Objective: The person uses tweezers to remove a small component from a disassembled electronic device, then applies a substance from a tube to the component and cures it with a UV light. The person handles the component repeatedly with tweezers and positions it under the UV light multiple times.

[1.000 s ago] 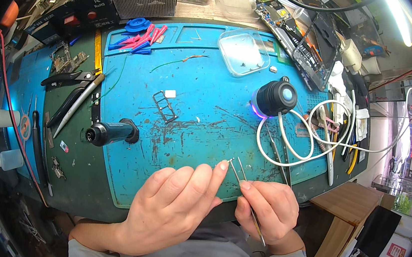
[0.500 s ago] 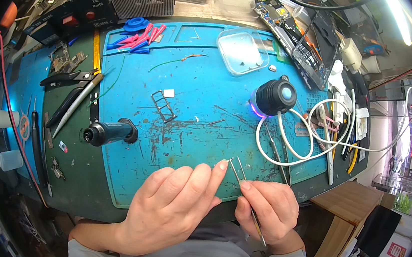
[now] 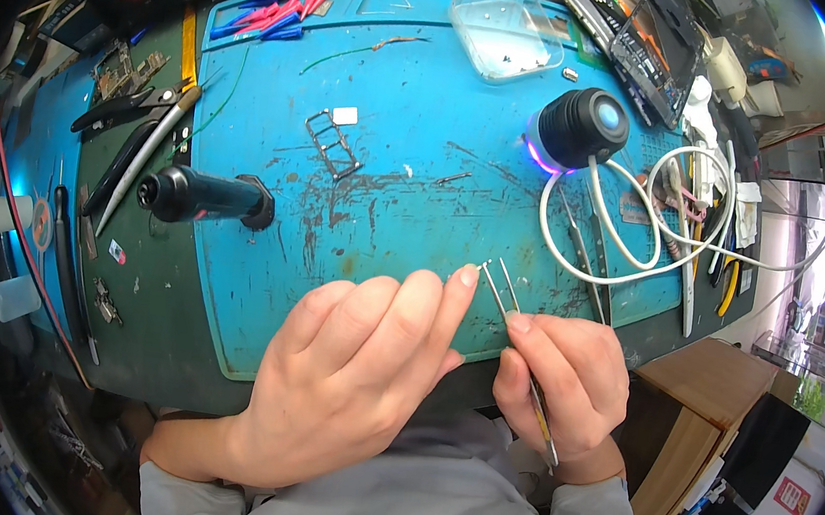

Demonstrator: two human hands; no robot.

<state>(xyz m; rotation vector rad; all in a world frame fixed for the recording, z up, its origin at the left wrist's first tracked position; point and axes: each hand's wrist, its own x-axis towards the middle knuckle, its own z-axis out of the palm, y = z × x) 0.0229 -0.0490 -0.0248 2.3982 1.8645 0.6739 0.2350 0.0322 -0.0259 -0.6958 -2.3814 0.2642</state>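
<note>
My left hand (image 3: 350,372) is held over the mat's front edge, with its fingers curled together and the index finger stretched forward. A tiny whitish bit shows at the index fingertip, too small to name; the inner side of the fingers is hidden. In my right hand (image 3: 571,380) is a pair of thin metal tweezers (image 3: 544,422), pinched between thumb and fingers. The two tweezer tips stand apart and point away from me, one of them close beside the left index fingertip. Beyond the hands, a small black frame-shaped tray (image 3: 332,145) lies beside a white square piece (image 3: 345,116).
On the blue mat (image 3: 388,205) stand a dark cylindrical tool (image 3: 203,197) at left and a black lamp (image 3: 584,130) glowing violet at right, trailing a white cable (image 3: 558,258). Pliers (image 3: 146,159) lie left. A clear plastic lid (image 3: 501,41) and pink-and-blue tools (image 3: 282,13) lie at the back.
The view has shifted, so the mat and its things sit higher in the picture. Both hands keep nearly the same pose, slightly farther forward, tweezers still beside the left fingertip.
</note>
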